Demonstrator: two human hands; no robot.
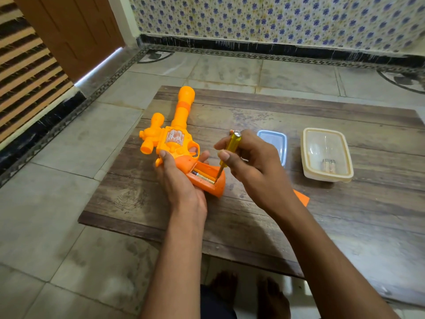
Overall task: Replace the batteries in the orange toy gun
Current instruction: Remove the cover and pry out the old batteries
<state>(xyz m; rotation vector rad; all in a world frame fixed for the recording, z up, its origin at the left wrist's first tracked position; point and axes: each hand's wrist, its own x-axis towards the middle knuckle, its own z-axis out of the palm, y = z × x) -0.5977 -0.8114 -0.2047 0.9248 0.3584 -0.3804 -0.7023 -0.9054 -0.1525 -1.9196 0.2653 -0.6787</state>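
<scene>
The orange toy gun (177,132) lies on the low wooden table (253,226), barrel pointing away. My left hand (181,180) grips its handle from the left side. The battery compartment in the handle is open, and a battery (202,176) lies inside it. My right hand (250,166) pinches a yellow-handled screwdriver (231,149), whose tip is down in the compartment at the battery's near end. An orange cover piece (302,198) lies on the table, partly hidden behind my right wrist.
A clear lidded box (326,155) holding batteries stands at the right of the table. A blue-rimmed lid or tray (276,141) lies behind my right hand. Tiled floor surrounds the table; my feet (248,293) are under its near edge.
</scene>
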